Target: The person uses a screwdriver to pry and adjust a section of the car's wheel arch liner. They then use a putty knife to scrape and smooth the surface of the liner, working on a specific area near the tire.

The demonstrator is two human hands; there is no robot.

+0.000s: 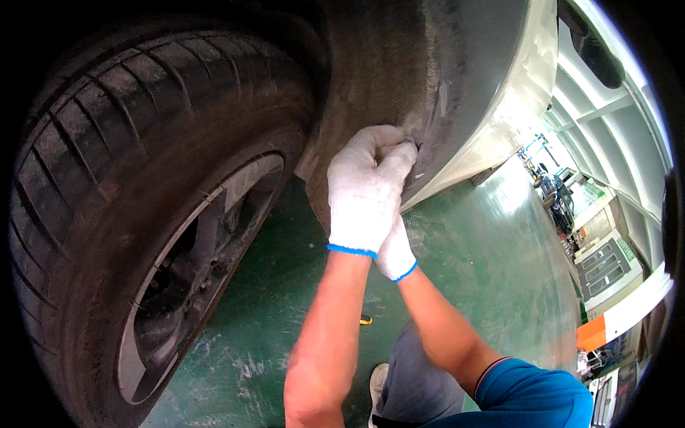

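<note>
My left hand [366, 182], in a white knit glove with a blue cuff, is raised against the dusty dark wheel arch liner [382, 75]. Its fingers are curled into a pinch by the liner's outer edge, and what lies between them is too small to make out. Behind and below it is my right hand [394, 253], gloved the same way. Only its wrist and heel show; the left hand covers its fingers. Left of both hands stands a car wheel, with a worn black tyre [93, 214] and a grey spoked rim [239, 185].
A pale car body panel [524, 93] curves along the liner's right side. Below is a scuffed green floor [499, 264], where a small yellow and black object [365, 319] lies near my shoe [378, 385]. Farther right are a dark vehicle [556, 196] and an orange-and-white beam [606, 324].
</note>
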